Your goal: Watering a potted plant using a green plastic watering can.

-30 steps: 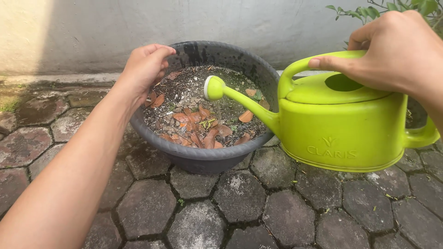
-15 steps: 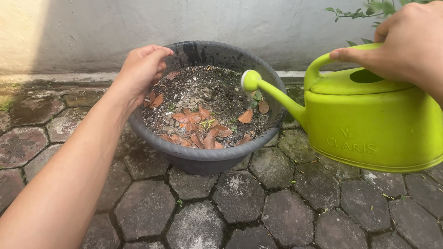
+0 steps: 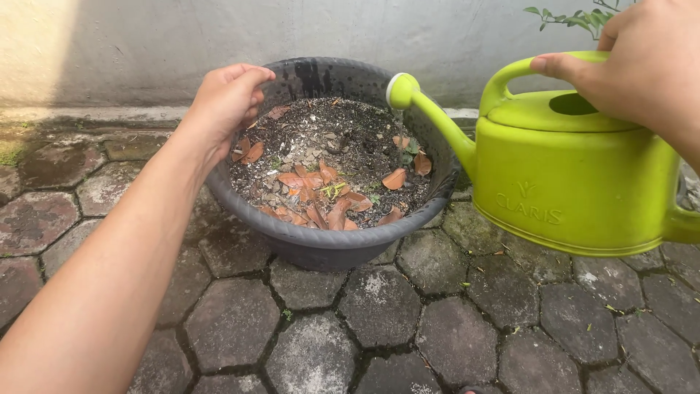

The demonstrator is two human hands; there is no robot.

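From the head camera, the right hand (image 3: 645, 62) is at the upper right, its fingers wrapped around the top handle of a lime-green watering can (image 3: 576, 175); the thumb lies along the front of the handle loop, so the grip is closed tight on the can. The can hangs in the air above the paving (image 3: 379, 321), with its body to the right of the pot and its long spout reaching up and left. The round nozzle at the spout's end is over the far right part of the pot's rim.

The left hand (image 3: 226, 102) rests on the far left rim of the dark grey plastic pot (image 3: 328, 248), fingers curled over the edge and down toward the soil; whether they press the rim firmly cannot be told. The left forearm runs from the lower left corner up to the pot.

The pot stands on the hexagonal paving stones, near a pale wall (image 3: 182, 44) behind it. Inside it lies dark soil (image 3: 343, 138) scattered with dry orange-brown leaves (image 3: 321, 193) and a few small green bits. A leafy green twig (image 3: 572, 18) shows at the top right, behind the can.
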